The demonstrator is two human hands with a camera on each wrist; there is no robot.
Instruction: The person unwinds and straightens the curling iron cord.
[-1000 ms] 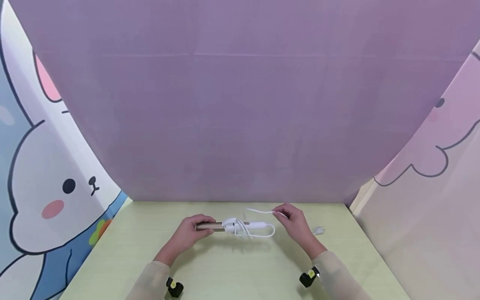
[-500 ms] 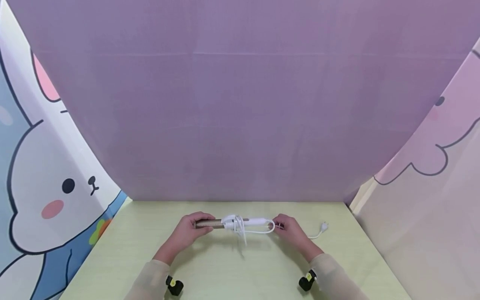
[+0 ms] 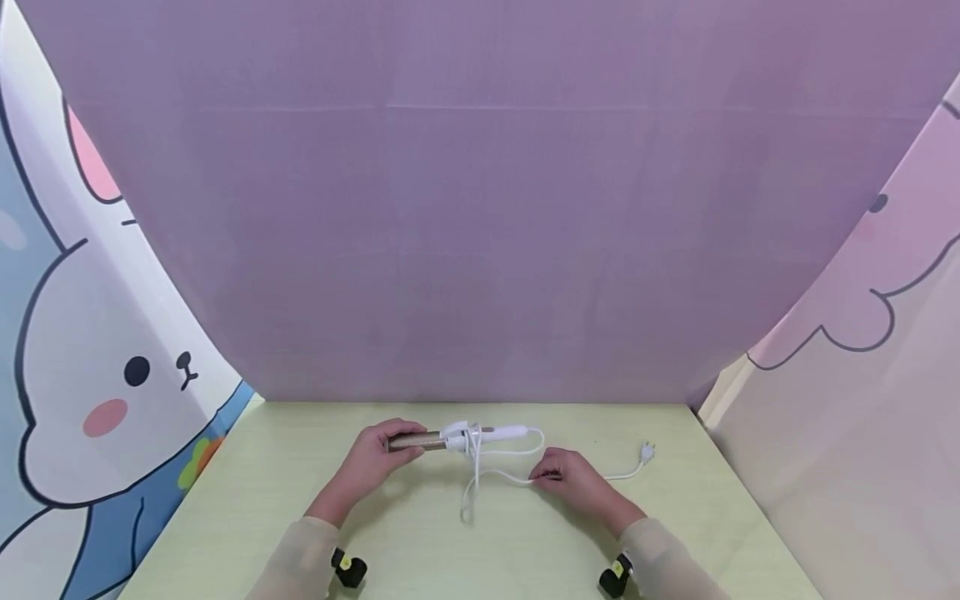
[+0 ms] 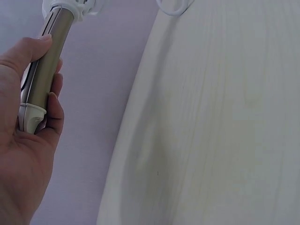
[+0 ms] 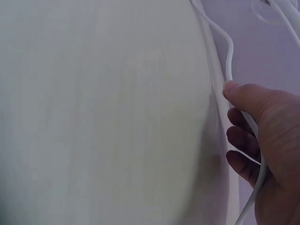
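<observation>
My left hand point(image 3: 375, 457) holds a curling iron point(image 3: 420, 440) by its gold barrel, with the white handle pointing right. In the left wrist view the thumb lies along the barrel point(image 4: 51, 61), and fingers curl behind it near the white tip point(image 4: 32, 117). The white cord point(image 3: 504, 452) loops from the handle's end back to its middle, where turns wrap round it and a loop hangs below. To the right and lower, my right hand point(image 3: 573, 482) pinches the cord between thumb and fingers. In the right wrist view the cord point(image 5: 229, 54) runs through the palm.
The cord's free end with its white plug point(image 3: 647, 452) lies on the pale wood-grain table point(image 3: 420, 550), right of my right hand. A purple backdrop point(image 3: 480, 250) rises behind the table's far edge. Cartoon-printed panels point(image 3: 90, 375) stand at the sides.
My right hand has moved down and toward me with the cord, from above handle level to below it. Fewer turns show round the handle, and a loop hangs lower. The iron has risen slightly.
</observation>
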